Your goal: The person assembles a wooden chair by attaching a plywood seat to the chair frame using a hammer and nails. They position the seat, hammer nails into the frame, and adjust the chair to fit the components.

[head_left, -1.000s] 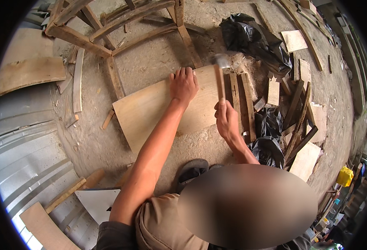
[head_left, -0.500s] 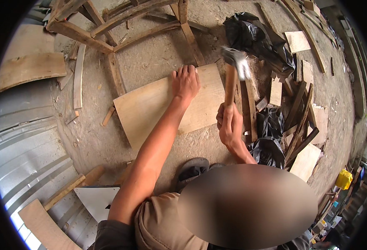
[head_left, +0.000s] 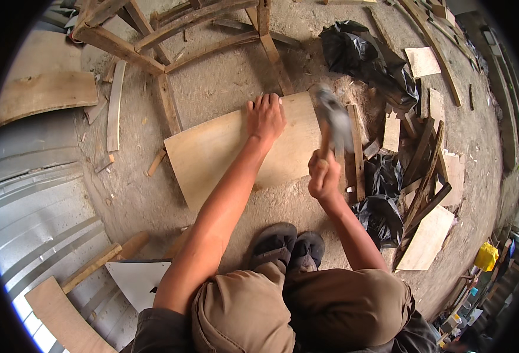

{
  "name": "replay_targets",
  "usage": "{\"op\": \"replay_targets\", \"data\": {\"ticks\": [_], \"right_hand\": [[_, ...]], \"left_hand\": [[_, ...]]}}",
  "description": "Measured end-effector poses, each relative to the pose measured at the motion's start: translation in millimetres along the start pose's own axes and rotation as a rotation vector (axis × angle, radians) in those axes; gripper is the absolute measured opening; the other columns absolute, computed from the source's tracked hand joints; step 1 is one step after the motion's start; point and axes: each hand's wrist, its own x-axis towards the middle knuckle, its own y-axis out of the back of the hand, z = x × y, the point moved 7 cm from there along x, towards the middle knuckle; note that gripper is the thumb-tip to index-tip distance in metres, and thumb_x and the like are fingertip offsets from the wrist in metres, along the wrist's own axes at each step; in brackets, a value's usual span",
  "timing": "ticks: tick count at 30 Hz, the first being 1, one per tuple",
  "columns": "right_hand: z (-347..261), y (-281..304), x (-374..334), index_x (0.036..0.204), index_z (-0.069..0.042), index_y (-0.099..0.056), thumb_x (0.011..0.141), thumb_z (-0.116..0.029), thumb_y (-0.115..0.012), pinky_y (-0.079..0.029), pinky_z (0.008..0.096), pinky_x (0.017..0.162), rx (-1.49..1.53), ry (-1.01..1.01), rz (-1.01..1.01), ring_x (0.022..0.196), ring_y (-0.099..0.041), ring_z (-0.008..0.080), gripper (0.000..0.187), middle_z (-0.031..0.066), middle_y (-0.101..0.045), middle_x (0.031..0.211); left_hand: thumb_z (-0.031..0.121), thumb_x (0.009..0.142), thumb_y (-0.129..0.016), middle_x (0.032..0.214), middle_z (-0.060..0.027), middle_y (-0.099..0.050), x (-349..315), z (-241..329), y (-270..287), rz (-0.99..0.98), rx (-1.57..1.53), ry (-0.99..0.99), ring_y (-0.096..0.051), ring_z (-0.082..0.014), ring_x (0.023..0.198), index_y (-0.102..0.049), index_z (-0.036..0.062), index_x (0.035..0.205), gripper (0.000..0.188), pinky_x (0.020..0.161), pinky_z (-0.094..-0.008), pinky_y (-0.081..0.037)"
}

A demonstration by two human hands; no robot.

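Observation:
A pale plywood board (head_left: 212, 159) lies tilted across the middle of the view, its far edge by the legs of a wooden frame. My left hand (head_left: 265, 116) is on top of it, fingers bent over that far edge and holding it. Beyond the board's right end, my right hand (head_left: 324, 176) is closed around the wooden handle of a claw hammer (head_left: 325, 138). The hammer's metal head is smeared by motion and hangs above the board's right edge. No nail can be made out.
The rough timber frame (head_left: 165, 67) stands on the dirt floor beyond the board. Black plastic sheeting (head_left: 371, 59) and scrap wood (head_left: 421, 170) lie to the right. Corrugated metal sheets (head_left: 41, 206) are at the left. My shoes (head_left: 274, 244) are close to the board's near side.
The hammer head has come down and slightly nearer me, with my right hand lower too. My left hand stays on the board. My knees and shoes, formerly behind a blurred patch, now show.

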Motion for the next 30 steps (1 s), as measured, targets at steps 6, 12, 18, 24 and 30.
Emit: {"op": "replay_targets", "data": {"ticks": [6,12,18,24,30], "right_hand": [[5.2,3.5,5.3,0.079,-0.006,-0.047,0.107,-0.048,-0.034,-0.033,0.0244,0.047,0.194,-0.299,0.007,0.055,-0.04,0.0062,0.053,-0.0021,-0.04,0.058],[13.2,1.5,6.9,0.088,0.001,-0.052,0.107,-0.039,-0.035,-0.04,0.0342,0.049,-0.115,-0.111,-0.046,0.051,-0.051,0.0195,0.048,0.011,-0.052,0.06],[-24.1,3.7,7.1,0.089,0.002,-0.052,0.108,-0.038,-0.033,-0.04,0.0299,0.051,0.253,-0.214,-0.038,0.053,-0.048,0.0131,0.048,0.005,-0.048,0.06],[75.7,-3.2,-1.7,0.087,0.003,-0.055,0.107,-0.042,-0.037,-0.044,0.0404,0.052,-0.053,-0.531,-0.179,0.055,-0.055,0.0199,0.053,0.01,-0.054,0.06],[5.5,17.0,7.8,0.08,-0.002,-0.05,0.108,-0.038,-0.038,-0.038,0.034,0.048,0.079,-0.12,0.037,0.053,-0.048,0.0145,0.047,0.0051,-0.046,0.058]], "left_hand": [[0.019,0.098,-0.047,0.095,-0.011,-0.065,-4.9,-4.0,-2.9,-0.048,-0.003,0.021,-0.061,-0.0289,0.097,-0.059,0.0075,0.097,0.016,0.086,-0.0453,-0.04],[0.02,0.097,-0.049,0.098,-0.0106,-0.066,-1.1,-0.1,-6.2,-0.064,0.017,0.022,-0.06,-0.0267,0.1,-0.06,0.0077,0.1,0.016,0.088,-0.0438,-0.04],[0.02,0.098,-0.048,0.098,-0.0106,-0.066,-4.8,-7.1,-3.8,-0.046,0.025,0.025,-0.06,-0.0266,0.099,-0.06,0.0072,0.1,0.018,0.088,-0.044,-0.04],[0.02,0.099,-0.046,0.098,-0.0111,-0.066,1.4,6.4,-10.4,-0.062,0.021,0.001,-0.06,-0.0268,0.099,-0.06,0.0072,0.097,0.019,0.088,-0.0438,-0.04],[0.02,0.098,-0.046,0.098,-0.0111,-0.066,1.6,-3.9,-4.9,-0.073,0.06,0.026,-0.061,-0.0266,0.099,-0.06,0.0071,0.096,0.019,0.088,-0.044,-0.04]]}}
